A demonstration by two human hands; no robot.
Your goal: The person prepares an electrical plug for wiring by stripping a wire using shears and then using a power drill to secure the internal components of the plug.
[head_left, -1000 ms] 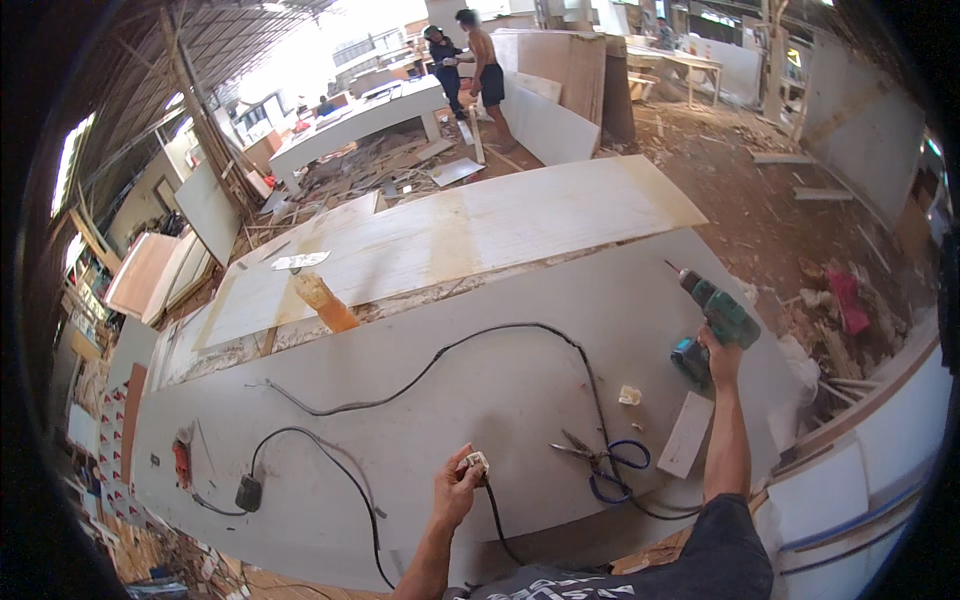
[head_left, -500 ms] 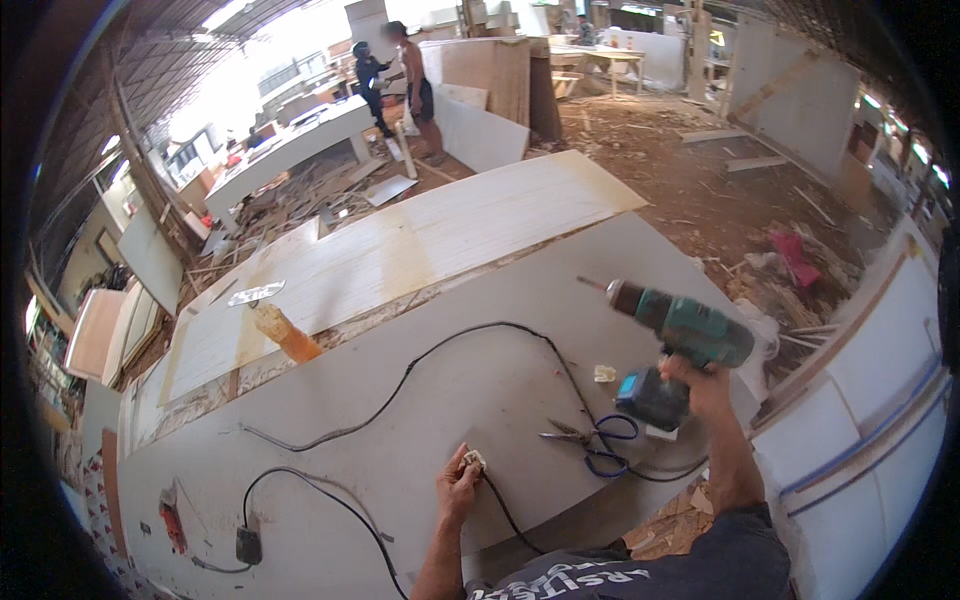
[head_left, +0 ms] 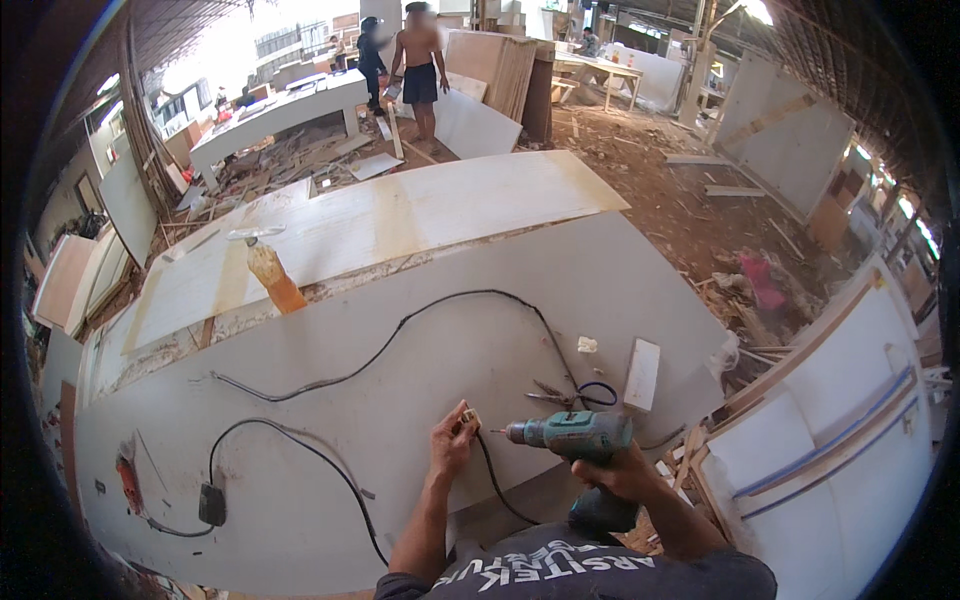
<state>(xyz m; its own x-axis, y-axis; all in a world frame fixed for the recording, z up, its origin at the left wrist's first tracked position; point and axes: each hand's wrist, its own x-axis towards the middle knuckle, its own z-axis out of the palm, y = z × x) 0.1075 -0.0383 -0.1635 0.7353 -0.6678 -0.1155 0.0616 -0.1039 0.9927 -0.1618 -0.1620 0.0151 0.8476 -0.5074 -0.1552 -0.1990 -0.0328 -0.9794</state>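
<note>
My left hand (head_left: 450, 446) pinches a small cream electrical fitting (head_left: 471, 416) above the grey board. A black cable (head_left: 489, 468) runs down from the fitting. In my right hand (head_left: 622, 472) is a teal cordless drill (head_left: 575, 432), gripped by its handle. Its bit points left at the fitting, a short gap apart. Just beyond the drill lies a tool with blue loop handles (head_left: 600, 392), partly hidden by it. A small cream piece (head_left: 587, 345) and a white rectangular block (head_left: 642, 375) rest farther off on the board.
A long black cable (head_left: 400, 325) curves over the grey board (head_left: 640, 270). At left lie a black box on a cord (head_left: 212, 504) and a red tool (head_left: 129, 485). A bottle of orange liquid (head_left: 275, 280) stands near a white panel (head_left: 470, 195). Two people stand beyond.
My right hand has brought the drill down and left, from above the blue-handled tool to beside the fitting. My left hand still holds the fitting. The view has shifted somewhat.
</note>
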